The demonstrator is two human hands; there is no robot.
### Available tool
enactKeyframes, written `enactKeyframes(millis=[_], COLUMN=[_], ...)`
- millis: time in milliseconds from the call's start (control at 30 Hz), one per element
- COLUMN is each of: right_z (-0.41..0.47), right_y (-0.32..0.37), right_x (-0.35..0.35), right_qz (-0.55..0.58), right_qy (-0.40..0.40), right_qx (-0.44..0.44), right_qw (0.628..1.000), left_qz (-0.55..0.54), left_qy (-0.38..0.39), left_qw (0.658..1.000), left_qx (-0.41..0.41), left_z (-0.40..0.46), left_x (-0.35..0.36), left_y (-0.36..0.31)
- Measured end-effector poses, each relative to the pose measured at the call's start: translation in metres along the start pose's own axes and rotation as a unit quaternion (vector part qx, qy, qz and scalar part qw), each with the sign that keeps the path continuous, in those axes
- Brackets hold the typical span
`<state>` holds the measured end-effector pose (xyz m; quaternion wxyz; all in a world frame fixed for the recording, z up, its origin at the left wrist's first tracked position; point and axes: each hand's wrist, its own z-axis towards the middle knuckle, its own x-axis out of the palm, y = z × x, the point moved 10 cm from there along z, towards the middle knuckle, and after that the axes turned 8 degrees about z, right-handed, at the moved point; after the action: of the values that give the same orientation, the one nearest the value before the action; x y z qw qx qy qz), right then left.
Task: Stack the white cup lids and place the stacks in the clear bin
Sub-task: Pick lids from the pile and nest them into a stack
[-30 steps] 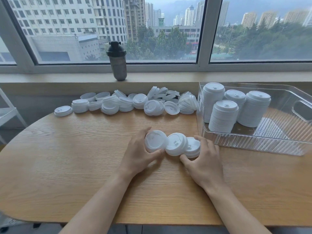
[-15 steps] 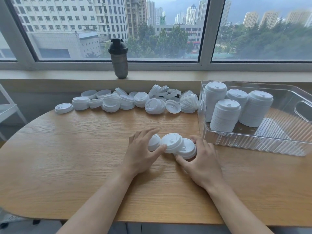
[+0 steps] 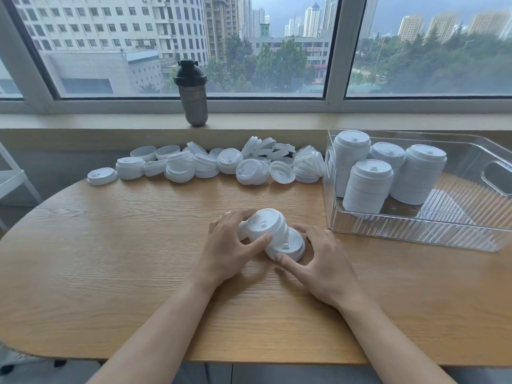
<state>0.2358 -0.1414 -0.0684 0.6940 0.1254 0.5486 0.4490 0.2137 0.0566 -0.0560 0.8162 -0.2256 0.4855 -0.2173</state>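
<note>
A clear ribbed plastic bin (image 3: 410,231) with cut-out handles sits on the right of the light wooden counter (image 3: 110,259), and it holds four upright stacks of white plastic cup lids (image 3: 368,187) grouped in its left half, two nearer and two farther; the right half of the bin shows only its ridged floor. Near the middle of the counter, just left of the bin's near corner, lies a short tilted stack of white lids (image 3: 267,225) leaning over another white lid (image 3: 291,245) that lies on the wood. The left hand (image 3: 230,250) has its fingers curled around the tilted stack, thumb pressed to its near side. The right hand (image 3: 324,261) curls around the lower lid, thumb tip touching its near rim and fingers on its right edge. Along the far edge of the counter, against the wall, a long loose heap of white lids (image 3: 221,164) spreads from the left to the bin's side, some in small stacks, some tipped on edge. On the windowsill (image 3: 83,120) beyond stands a grey shaker bottle with a black cap (image 3: 192,92).
</note>
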Motion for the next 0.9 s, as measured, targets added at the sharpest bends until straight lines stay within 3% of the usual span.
enactKeyframes(millis=[167,267,400,667,800,900], right_z=[0.000,0.001,0.001,0.001,0.002,0.002], right_y=[0.000,-0.003,-0.005,-0.006,-0.005,-0.006], right_x=[0.001,0.002,0.001,0.002,0.003,0.002], right_qz=[-0.005,-0.008,-0.003,-0.011,-0.004,0.006], right_qy=[0.009,0.009,0.007,0.005,0.002,-0.002], right_qx=[0.002,0.008,0.012,0.010,0.007,0.005], right_qw=[1.000,1.000,1.000,1.000,1.000,1.000], left_qz=[-0.063,-0.001,0.082,0.149,0.210,0.182], left_qy=[-0.068,-0.111,-0.069,-0.033,0.036,0.041], left_qw=[0.994,0.989,0.984,0.988,0.976,0.982], left_qx=[-0.058,-0.099,-0.142,0.013,0.041,0.042], left_z=[0.000,-0.002,-0.001,0.006,0.007,0.007], left_x=[-0.017,-0.029,-0.025,0.000,0.026,0.030], left_y=[0.015,0.028,0.041,-0.010,-0.025,-0.023])
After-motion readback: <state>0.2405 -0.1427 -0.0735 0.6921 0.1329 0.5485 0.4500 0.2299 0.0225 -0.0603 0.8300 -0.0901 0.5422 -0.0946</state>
